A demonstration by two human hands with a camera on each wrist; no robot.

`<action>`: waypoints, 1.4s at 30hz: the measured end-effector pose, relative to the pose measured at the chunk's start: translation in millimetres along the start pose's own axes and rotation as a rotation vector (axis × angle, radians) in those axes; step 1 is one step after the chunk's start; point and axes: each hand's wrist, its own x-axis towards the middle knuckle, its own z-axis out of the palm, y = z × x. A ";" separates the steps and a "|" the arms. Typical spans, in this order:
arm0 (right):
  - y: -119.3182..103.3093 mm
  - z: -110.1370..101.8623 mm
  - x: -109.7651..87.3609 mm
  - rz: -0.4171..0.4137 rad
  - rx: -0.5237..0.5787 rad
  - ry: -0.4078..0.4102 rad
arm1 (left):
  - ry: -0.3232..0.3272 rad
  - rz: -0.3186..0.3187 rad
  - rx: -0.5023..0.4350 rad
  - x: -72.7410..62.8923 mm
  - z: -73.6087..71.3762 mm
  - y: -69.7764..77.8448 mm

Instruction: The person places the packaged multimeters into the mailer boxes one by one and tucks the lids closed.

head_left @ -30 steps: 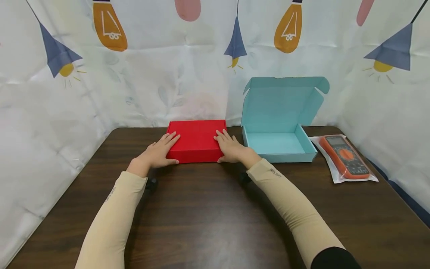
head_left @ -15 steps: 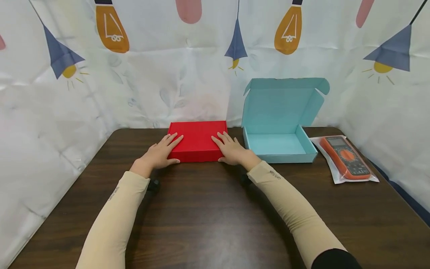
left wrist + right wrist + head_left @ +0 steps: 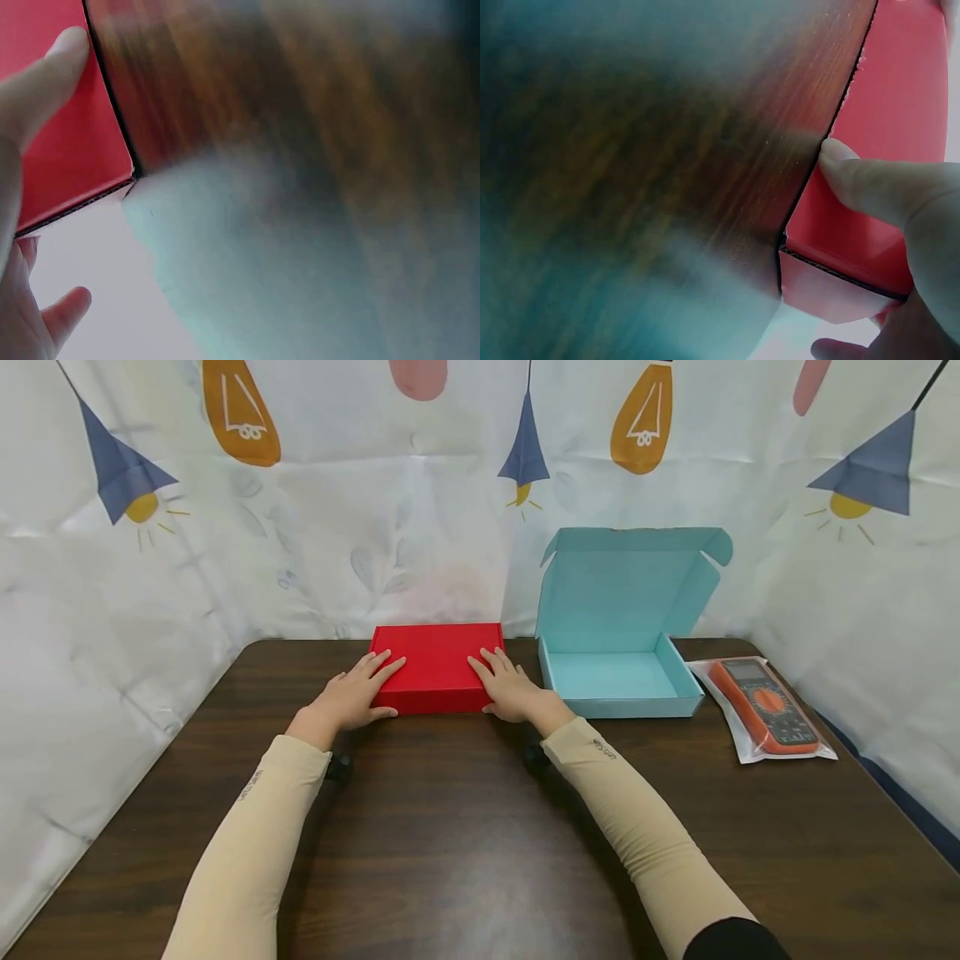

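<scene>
A closed red cardboard box (image 3: 435, 653) lies flat at the back of the brown table. My left hand (image 3: 348, 695) is at its left end, fingers spread and mostly straight over the top, thumb against the front. My right hand (image 3: 513, 687) lies likewise at the right end. In the left wrist view the thumb (image 3: 56, 71) presses the red front face, with other fingers beyond the box end. A similar thumb contact with the thumb (image 3: 855, 172) shows in the right wrist view. To the right stands a light-blue box (image 3: 618, 675) with its lid raised.
An orange multimeter (image 3: 768, 702) in a clear plastic bag lies at the right edge of the table (image 3: 435, 843). A white curtain (image 3: 322, 543) printed with lamps and bulbs hangs behind and on both sides.
The red box has slid slightly toward the back of the table, both hands moving with it. My view has shifted a little; the light-blue box and multimeter stay put.
</scene>
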 end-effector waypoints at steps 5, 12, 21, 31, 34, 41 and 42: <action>0.9 -1.0 0.5 0.019 0.013 -0.024 | 0.001 0.018 -0.052 7.0 0.2 1.2; 0.2 -3.7 1.8 0.025 0.014 -0.044 | -0.052 0.017 -0.074 15.9 -2.1 2.4; -1.3 -0.8 3.3 0.043 -0.023 0.000 | -0.098 0.001 -0.064 16.2 -6.0 3.0; 0.3 0.6 3.5 0.047 -0.038 0.019 | -0.075 0.000 -0.074 16.6 -4.6 6.5; 0.5 0.2 3.1 0.049 -0.046 0.020 | -0.074 -0.004 -0.069 17.7 -4.0 6.5; -4.2 2.3 5.8 0.061 -0.081 0.022 | -0.074 -0.005 -0.076 17.1 -4.6 4.3; -5.2 2.6 6.1 0.062 -0.084 0.021 | -0.073 -0.003 -0.078 16.6 -4.8 4.1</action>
